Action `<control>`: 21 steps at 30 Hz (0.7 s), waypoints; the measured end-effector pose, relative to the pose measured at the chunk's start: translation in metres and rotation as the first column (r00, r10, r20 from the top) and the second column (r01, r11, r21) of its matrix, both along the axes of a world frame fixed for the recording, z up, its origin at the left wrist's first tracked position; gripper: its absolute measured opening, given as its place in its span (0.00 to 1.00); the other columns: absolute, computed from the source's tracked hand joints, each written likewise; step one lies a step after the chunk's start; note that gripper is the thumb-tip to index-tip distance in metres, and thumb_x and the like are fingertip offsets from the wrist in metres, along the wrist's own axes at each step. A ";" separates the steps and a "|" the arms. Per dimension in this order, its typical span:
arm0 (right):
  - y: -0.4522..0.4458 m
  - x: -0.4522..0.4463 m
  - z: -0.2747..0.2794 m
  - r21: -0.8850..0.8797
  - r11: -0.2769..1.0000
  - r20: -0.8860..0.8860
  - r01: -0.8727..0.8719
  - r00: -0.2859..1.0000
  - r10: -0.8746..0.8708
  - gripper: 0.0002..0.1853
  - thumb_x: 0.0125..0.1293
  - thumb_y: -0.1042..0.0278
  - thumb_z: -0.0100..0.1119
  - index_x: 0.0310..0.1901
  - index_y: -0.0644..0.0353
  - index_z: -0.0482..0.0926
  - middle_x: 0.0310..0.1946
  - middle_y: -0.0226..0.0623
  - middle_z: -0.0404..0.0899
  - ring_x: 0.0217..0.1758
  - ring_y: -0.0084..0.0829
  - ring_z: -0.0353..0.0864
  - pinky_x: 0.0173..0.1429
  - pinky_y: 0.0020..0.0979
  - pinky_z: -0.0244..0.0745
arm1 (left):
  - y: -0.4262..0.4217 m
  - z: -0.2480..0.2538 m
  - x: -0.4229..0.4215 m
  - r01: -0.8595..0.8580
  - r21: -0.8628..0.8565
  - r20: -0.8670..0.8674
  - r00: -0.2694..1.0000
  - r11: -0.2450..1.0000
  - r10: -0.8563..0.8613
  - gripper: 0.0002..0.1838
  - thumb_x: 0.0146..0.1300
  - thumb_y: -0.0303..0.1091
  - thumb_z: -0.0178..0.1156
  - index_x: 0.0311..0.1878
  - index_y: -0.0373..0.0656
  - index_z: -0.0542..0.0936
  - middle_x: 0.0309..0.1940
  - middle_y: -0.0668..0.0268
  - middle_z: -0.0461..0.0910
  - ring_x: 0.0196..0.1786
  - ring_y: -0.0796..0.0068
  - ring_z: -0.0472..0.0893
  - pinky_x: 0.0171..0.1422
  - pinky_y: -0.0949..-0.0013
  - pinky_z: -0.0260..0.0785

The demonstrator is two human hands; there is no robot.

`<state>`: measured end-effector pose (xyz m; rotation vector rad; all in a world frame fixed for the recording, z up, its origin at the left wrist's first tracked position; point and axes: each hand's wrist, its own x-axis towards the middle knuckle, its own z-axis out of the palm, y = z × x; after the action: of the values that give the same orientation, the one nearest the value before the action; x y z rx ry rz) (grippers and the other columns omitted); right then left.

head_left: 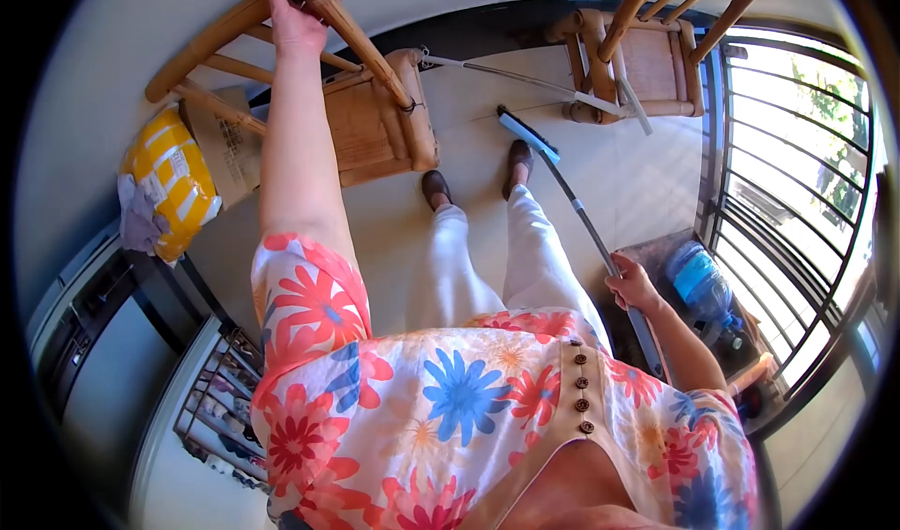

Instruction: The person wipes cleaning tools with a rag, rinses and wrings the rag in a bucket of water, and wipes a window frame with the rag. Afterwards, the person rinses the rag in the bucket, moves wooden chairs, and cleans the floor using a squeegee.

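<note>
My left hand (298,26) grips the top corner of a bamboo chair (366,132) at the upper left, its fingers partly hidden behind the frame. Lower right of centre, my right hand (634,283) is closed around the handle of a broom (583,213). The broom's blue head with dark bristles (530,136) rests on the floor just ahead of my right shoe, and its handle slants down past my right side.
A second bamboo chair (647,66) stands at the upper right, with a white pole (525,78) leaning across. Yellow-striped package (175,188) and cardboard box (223,141) lie at left. Plastic bottles (698,282) sit by the barred window (792,179). Shelving (150,408) is lower left.
</note>
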<state>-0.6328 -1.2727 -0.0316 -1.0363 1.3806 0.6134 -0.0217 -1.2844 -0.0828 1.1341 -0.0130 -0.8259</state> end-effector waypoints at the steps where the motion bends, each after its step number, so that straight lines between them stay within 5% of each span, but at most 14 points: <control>1: 0.001 0.000 -0.003 -0.007 1.000 0.013 0.002 1.000 -0.001 0.33 0.52 0.74 0.53 0.62 0.69 0.58 0.15 0.33 0.69 0.10 0.23 0.68 0.13 0.26 0.61 | 0.004 0.004 -0.004 -0.030 -0.009 0.023 0.999 1.000 0.030 0.38 0.57 0.67 0.47 0.58 0.44 0.62 0.55 0.59 0.66 0.57 0.61 0.67 0.61 0.49 0.59; 2: 0.004 -0.001 -0.005 -0.012 1.000 0.027 0.006 1.000 -0.006 0.33 0.52 0.74 0.53 0.61 0.69 0.58 0.16 0.33 0.69 0.09 0.23 0.68 0.13 0.26 0.61 | 0.009 0.010 -0.013 -0.073 -0.059 -0.014 0.997 0.996 0.073 0.30 0.59 0.63 0.48 0.54 0.47 0.66 0.50 0.63 0.71 0.51 0.64 0.72 0.52 0.51 0.66; 7: -0.023 0.013 -0.024 0.013 0.999 0.056 0.036 0.998 -0.036 0.34 0.54 0.73 0.54 0.63 0.66 0.56 0.17 0.34 0.70 0.11 0.24 0.68 0.13 0.26 0.62 | 0.078 0.038 -0.100 -0.277 -0.090 0.015 0.960 0.957 0.279 0.24 0.61 0.51 0.54 0.55 0.46 0.68 0.49 0.68 0.73 0.51 0.74 0.73 0.57 0.68 0.65; 8: -0.032 0.029 -0.015 0.070 0.983 -0.017 0.169 0.986 -0.168 0.35 0.55 0.73 0.54 0.65 0.61 0.53 0.18 0.34 0.69 0.12 0.23 0.67 0.14 0.26 0.63 | 0.096 0.042 -0.119 -0.308 -0.064 -0.016 0.952 0.949 0.307 0.23 0.62 0.51 0.52 0.54 0.46 0.69 0.49 0.67 0.74 0.52 0.72 0.72 0.61 0.65 0.61; 11: -0.048 0.015 -0.030 0.169 0.984 -0.035 0.065 0.998 -0.060 0.36 0.55 0.74 0.54 0.66 0.57 0.52 0.19 0.34 0.68 0.13 0.23 0.66 0.14 0.26 0.63 | 0.137 0.054 -0.172 -0.480 0.059 -0.019 0.876 0.875 0.482 0.24 0.62 0.54 0.49 0.47 0.41 0.72 0.46 0.64 0.75 0.52 0.69 0.72 0.64 0.59 0.58; 14: -0.051 0.016 -0.018 0.100 0.994 -0.018 -0.039 0.999 0.041 0.36 0.54 0.74 0.53 0.66 0.56 0.53 0.18 0.33 0.67 0.12 0.23 0.66 0.12 0.27 0.62 | 0.192 0.057 -0.212 -0.336 -0.064 -0.024 0.942 0.940 0.335 0.28 0.59 0.57 0.48 0.42 0.37 0.75 0.40 0.63 0.76 0.46 0.68 0.74 0.52 0.63 0.66; 21: -0.018 0.038 -0.063 -0.126 0.983 0.003 -0.136 0.991 0.137 0.31 0.56 0.74 0.49 0.63 0.55 0.58 0.18 0.35 0.69 0.12 0.26 0.69 0.13 0.30 0.66 | 0.301 0.113 -0.255 -0.377 -0.081 -0.143 0.921 0.923 0.363 0.34 0.54 0.64 0.42 0.33 0.34 0.73 0.30 0.59 0.71 0.37 0.63 0.68 0.44 0.63 0.61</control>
<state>-0.5951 -1.2906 -0.0949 -1.2419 1.3592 0.6260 -0.2772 -0.9832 0.0298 0.9415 0.2539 -0.5476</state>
